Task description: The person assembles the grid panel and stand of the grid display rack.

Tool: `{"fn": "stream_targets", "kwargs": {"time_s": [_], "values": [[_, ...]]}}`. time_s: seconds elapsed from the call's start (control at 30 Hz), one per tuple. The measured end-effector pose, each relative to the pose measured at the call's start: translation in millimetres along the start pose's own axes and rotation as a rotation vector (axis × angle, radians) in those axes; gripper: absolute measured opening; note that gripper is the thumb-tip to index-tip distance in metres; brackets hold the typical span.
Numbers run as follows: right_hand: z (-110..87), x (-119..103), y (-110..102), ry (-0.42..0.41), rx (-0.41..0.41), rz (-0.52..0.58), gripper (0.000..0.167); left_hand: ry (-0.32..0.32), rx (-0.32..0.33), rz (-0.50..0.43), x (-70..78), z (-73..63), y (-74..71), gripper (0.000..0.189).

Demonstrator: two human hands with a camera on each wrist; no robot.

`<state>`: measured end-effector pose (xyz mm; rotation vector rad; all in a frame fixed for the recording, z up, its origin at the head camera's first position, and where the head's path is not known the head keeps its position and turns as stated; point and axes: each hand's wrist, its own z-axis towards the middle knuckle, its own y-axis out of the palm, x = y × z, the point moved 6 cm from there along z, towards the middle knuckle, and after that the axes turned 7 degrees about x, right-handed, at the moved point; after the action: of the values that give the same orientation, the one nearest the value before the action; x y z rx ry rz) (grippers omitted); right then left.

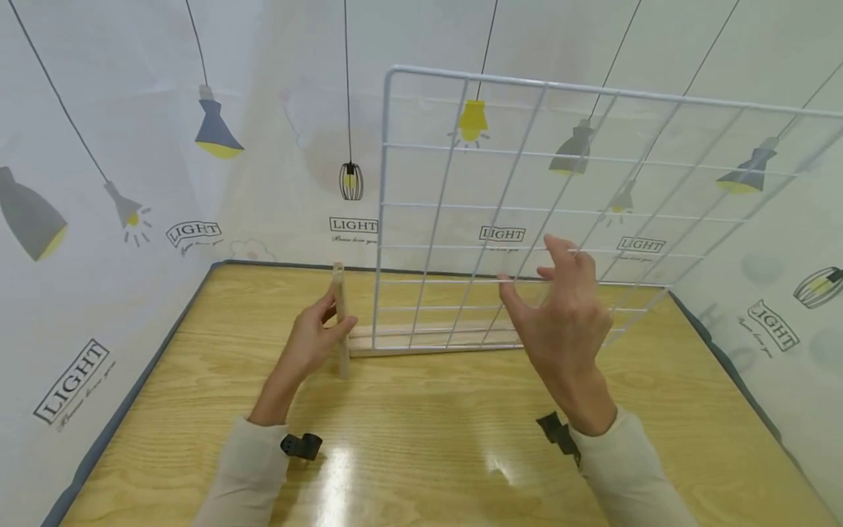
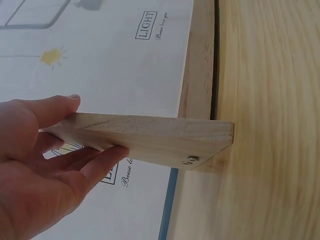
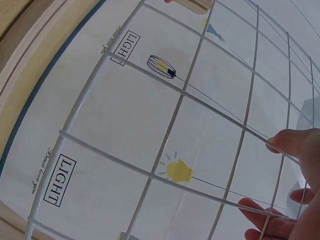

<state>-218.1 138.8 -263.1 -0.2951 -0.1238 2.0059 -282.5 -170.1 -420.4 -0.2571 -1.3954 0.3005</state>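
Note:
My left hand (image 1: 312, 333) pinches an upright wooden board (image 1: 340, 315) between thumb and fingers. In the left wrist view, two metal screw heads (image 2: 191, 160) show near the board's lower end. A long wooden strip (image 1: 358, 342) runs rightward from this board along the table. My right hand (image 1: 566, 315) holds a white wire grid panel (image 1: 380, 219), its thumb and fingers at the wires. The panel stands tilted, its lower edge close to the strip; whether they touch, I cannot tell.
A wood-grain table (image 1: 408, 439) lies beneath, with a dark edge strip (image 1: 141, 380) around it. White sheets printed with lamps and LIGHT labels (image 1: 72, 380) rise at the back and both sides. Black wrist straps (image 1: 301, 446) sit at the sleeves.

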Motion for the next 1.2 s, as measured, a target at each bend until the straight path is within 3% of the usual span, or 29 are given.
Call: {"fn": "stream_targets", "kwargs": {"time_s": [0.5,1.2], "values": [[19.8,-4,-5,0.038,0.048,0.033,0.058,0.047,-0.031,0.037,9.2,-2.0,11.2,0.064],[40.5,-11,-7,0.019,0.102,0.057,0.059,0.013,-0.074,0.006,6.8,-5.9,15.2,0.069]]}}
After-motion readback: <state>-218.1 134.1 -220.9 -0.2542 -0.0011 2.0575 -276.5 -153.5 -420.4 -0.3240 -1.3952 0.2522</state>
